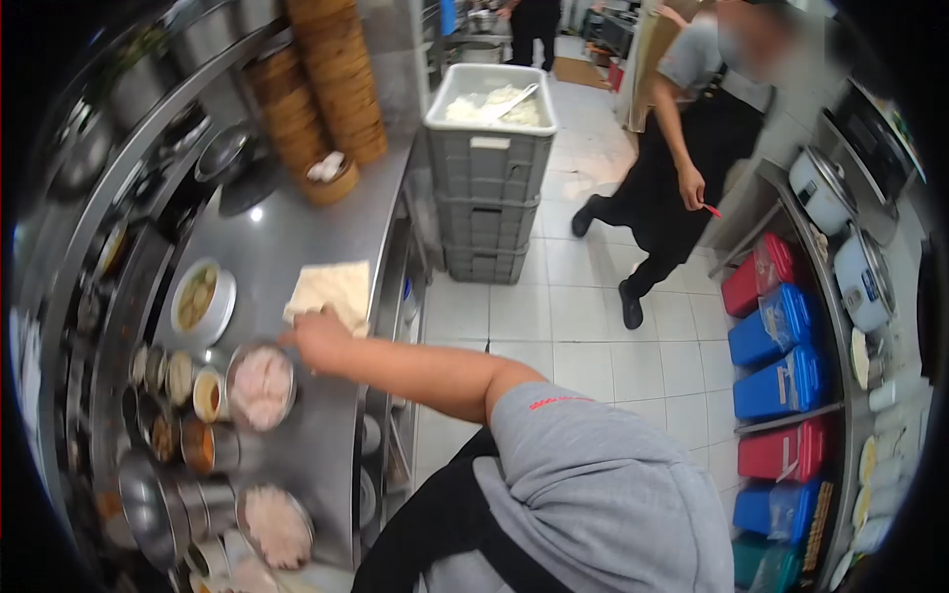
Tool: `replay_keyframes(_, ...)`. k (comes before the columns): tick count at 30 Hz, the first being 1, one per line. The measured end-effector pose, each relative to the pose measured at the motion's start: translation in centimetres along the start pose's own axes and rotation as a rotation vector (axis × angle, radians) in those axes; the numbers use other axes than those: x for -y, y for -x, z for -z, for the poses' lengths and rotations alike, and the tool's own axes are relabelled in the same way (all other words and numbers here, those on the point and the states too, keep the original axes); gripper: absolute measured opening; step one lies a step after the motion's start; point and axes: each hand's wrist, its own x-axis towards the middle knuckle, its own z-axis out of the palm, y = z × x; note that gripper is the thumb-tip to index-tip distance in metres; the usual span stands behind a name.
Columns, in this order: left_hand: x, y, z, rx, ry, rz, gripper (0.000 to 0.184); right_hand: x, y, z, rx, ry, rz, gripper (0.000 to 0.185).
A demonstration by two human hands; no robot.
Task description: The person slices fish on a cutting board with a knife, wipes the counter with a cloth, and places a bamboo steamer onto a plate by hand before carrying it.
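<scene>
Grey sleeve (603, 450) backs loosely curled right hand (324, 341), hold unclear, at sheet (334, 285) near counter edge (353, 455).

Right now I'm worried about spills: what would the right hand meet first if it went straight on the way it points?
Probably the nearer metal bowl of pale pink food, close ahead of the right hand; depth is unclear, so it might pass over towards the white bowl.

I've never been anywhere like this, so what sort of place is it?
Probably a restaurant kitchen: there are tall stacks of bamboo steamers, a long metal counter and rice cookers.
</scene>
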Motion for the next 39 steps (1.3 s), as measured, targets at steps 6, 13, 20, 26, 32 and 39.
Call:
replay_keyframes(6,1.4,5.1,7.0,-0.104,0.145,0.359,0.045,5.3,-1.7,0.9,-0.128,0.189,0.043,0.050)
replay_keyframes(13,-0.8,10.1,14.1,-0.078,-0.158,0.482,0.045,13.4,4.7,-2.1,-0.355,-0.551,0.546,0.037)
replay_keyframes(20,0.9,12.1,18.3,0.240,-0.281,0.728,0.043,20.5,18.2,-8.7,0.126,-0.736,0.747,0.034)
replay_keyframes(26,8.1,13.8,18.5,0.539,-0.270,0.763,0.042,27.9,22.5,-11.5,0.303,-0.351,1.048,0.034)
replay_keyframes(32,17.9,15.1,21.0,0.414,-0.309,0.742,0.031,34.7,24.4,-15.7,0.365,-0.006,0.923,0.053)
replay_keyframes(39,19.6,16.8,21.9,0.015,-0.038,0.605,0.028,35.8,25.1,-15.8,0.484,-0.040,0.661,0.052)
